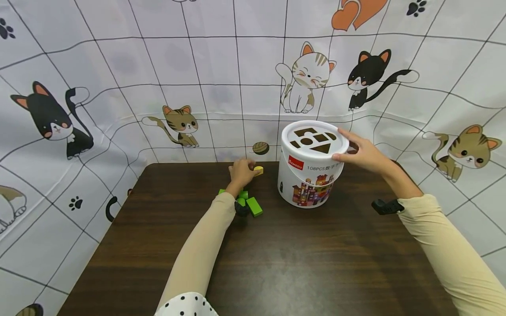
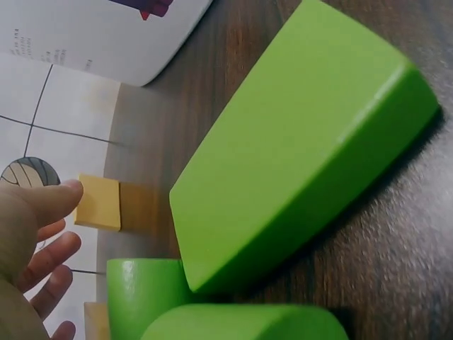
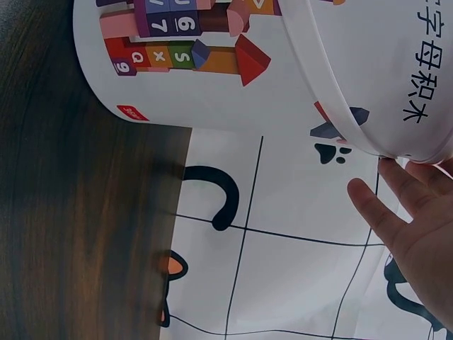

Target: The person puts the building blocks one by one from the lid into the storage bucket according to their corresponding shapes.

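Yellow block (image 1: 258, 170) lies just right of the left hand (image 1: 241, 172), whose loosely spread fingertips touch it, while the right hand (image 1: 361, 154) grips the bucket's lid (image 1: 314, 139) further right.

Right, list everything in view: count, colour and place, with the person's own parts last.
bucket: one, white with printed blocks, standing right of centre at the table's far side.
lid: one, white with shape cut-outs, on the bucket.
green blocks: several, green, clustered under the left wrist.
yellow block: one, yellow, at the left fingertips.
table: one, dark brown wood.
backdrop: one, white with cartoon cats.
left hand: one, touching the yellow block.
right hand: one, fingers on the lid's rim.
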Available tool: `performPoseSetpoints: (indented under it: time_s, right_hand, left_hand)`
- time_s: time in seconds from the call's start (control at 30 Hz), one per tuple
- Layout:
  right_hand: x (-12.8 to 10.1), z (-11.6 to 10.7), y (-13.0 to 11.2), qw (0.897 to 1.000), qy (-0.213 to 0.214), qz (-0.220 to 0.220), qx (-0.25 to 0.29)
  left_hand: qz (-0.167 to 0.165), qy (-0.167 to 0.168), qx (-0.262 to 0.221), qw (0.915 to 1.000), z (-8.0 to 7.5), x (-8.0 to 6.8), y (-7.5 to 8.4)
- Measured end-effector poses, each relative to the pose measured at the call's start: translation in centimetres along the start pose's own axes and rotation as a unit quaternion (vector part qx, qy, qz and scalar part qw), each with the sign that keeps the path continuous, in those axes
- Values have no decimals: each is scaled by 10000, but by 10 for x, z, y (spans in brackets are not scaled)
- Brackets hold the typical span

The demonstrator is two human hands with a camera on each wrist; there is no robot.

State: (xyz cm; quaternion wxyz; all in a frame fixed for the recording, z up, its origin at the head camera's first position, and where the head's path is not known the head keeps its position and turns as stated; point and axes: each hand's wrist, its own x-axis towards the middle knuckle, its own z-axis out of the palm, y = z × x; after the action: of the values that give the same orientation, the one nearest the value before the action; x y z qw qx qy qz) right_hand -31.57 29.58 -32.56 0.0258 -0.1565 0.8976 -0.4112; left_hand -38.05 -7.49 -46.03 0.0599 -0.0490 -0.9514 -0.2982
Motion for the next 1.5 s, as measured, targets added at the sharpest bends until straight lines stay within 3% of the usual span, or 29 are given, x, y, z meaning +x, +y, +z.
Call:
performPoseSetpoints:
  time_s: [0.33, 0.8, 1.2, 1.33, 1.5]
  right_hand:
    - [5, 3, 0, 9999, -61, -142, 58]
    - [0, 2, 0, 10000, -52, -26, 74]
    - [-1, 1, 1, 10000, -22, -50, 77]
    - [-1, 0, 1, 9999, -34, -32, 107]
    - [-1, 0, 1, 9999, -44, -4, 114]
  left_hand:
    - [-152, -61, 53, 9999, 6, -2, -1]
    - [251, -665, -70, 9974, 4, -7, 3]
    - [469, -586, -167, 9970, 5, -10, 3]
    - [703, -492, -237, 9960, -2, -11, 4]
    - [930, -422, -545, 9933, -22, -10, 13]
